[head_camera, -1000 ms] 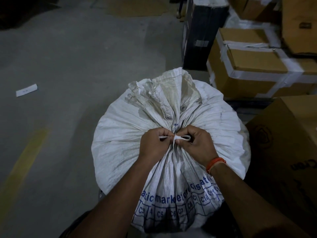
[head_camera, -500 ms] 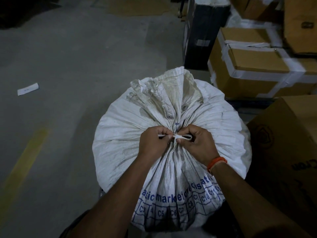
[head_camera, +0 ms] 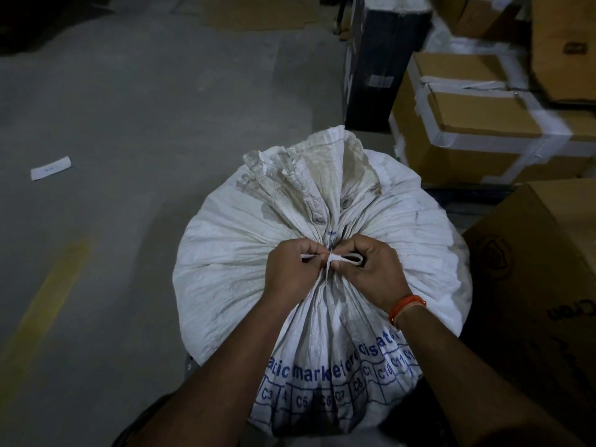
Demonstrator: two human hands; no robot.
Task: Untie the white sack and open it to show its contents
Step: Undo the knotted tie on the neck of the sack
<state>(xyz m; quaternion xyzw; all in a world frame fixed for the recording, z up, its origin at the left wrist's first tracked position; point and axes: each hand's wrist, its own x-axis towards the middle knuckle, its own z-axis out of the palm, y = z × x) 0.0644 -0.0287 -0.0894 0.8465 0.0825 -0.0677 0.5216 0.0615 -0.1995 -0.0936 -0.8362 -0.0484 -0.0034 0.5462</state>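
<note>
A full white woven sack (head_camera: 225, 269) with blue print stands on the floor in front of me. Its neck is gathered and bound by a white strip tie (head_camera: 338, 258). Above the tie, the crumpled mouth (head_camera: 300, 175) of the sack fans out, still bunched. My left hand (head_camera: 290, 272) pinches the left end of the tie. On the other side of the knot, my right hand (head_camera: 374, 272) grips the tie's loop, an orange band on its wrist. The sack's contents are hidden.
Taped cardboard boxes (head_camera: 477, 124) are stacked at the back right, beside a black box (head_camera: 377, 69). Close on the right a large brown carton (head_camera: 541, 285) nearly touches the sack. The grey concrete floor (head_camera: 145, 108) to the left bears a yellow line (head_camera: 45, 301) and a paper slip (head_camera: 50, 168).
Both hands stay at the knot with only slight finger shifts; the tie's loop by my right hand looks a little more drawn out. The sack has not moved.
</note>
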